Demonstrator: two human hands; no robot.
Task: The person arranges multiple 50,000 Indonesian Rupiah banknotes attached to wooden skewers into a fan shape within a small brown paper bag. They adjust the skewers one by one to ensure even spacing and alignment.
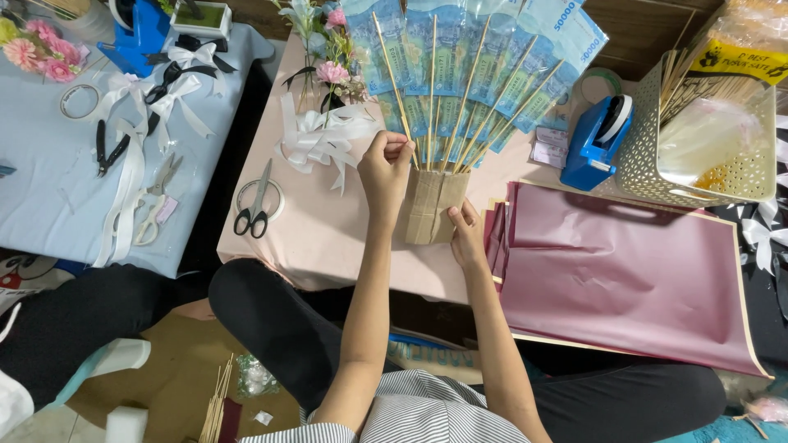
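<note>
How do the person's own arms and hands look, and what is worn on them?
Both arms are bare along all that shows, with no sleeves over the forearms. The left hand and the right hand wear no gloves, and no watch or bracelet shows at the wrists. Rings are too small to tell. A striped white and grey garment covers the body.

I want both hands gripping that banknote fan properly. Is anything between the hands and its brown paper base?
Nothing visible: the left hand pinches the skewers above the brown paper base, and the right hand touches its lower right edge.
</note>
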